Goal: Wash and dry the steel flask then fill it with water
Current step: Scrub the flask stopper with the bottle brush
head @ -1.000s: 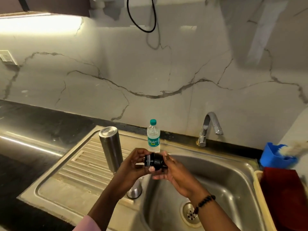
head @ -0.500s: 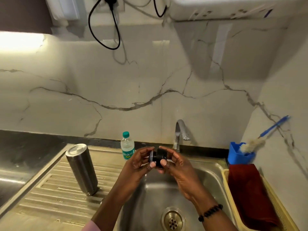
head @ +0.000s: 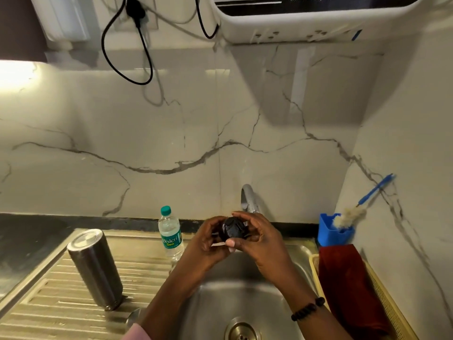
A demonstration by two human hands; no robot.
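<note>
Both hands, left (head: 208,238) and right (head: 257,238), raised together, fingers curled inward.

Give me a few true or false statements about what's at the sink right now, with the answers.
1. Both hands hold the black flask cap over the sink basin. True.
2. The steel flask lies flat inside the basin. False: it stands upturned on the drainboard.
3. The plastic water bottle has a green cap. True.
4. Water runs from the tap. False: no stream shows.
5. The red cloth hangs over the tap. False: it lies in the yellow basket.
</note>
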